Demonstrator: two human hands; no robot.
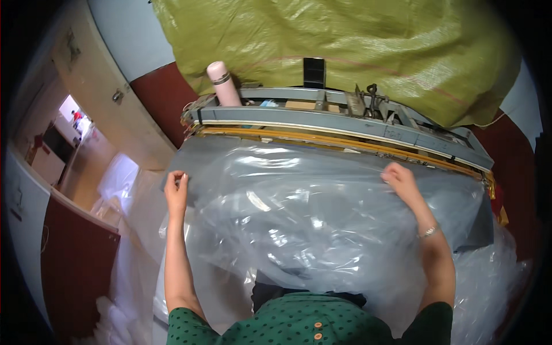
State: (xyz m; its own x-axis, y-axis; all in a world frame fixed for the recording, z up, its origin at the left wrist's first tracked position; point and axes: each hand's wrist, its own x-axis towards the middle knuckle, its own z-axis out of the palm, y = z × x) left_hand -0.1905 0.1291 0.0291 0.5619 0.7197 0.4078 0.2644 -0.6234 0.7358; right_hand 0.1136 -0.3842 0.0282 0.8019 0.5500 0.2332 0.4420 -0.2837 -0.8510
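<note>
A large sheet of clear plastic film [299, 218] covers the grey work surface in front of me, wrinkled and shiny, and drapes toward my body. My left hand [176, 190] is raised at the sheet's left side, its thumb and fingers curled together. Whatever lies between those fingertips is too small to make out. Over the far right part of the film, my right hand [401, 181] is closed in a pinch on it, slightly blurred. A bracelet [429, 231] circles my right wrist.
Behind the film runs a long grey metal frame [345, 118] with an orange-yellow bar [322, 138]. A pink bottle [223, 83] and metal tools [372, 100] stand on it. A yellow-green tarp [345, 46] hangs beyond. More plastic film [135, 253] heaps at left, near an open door [109, 75].
</note>
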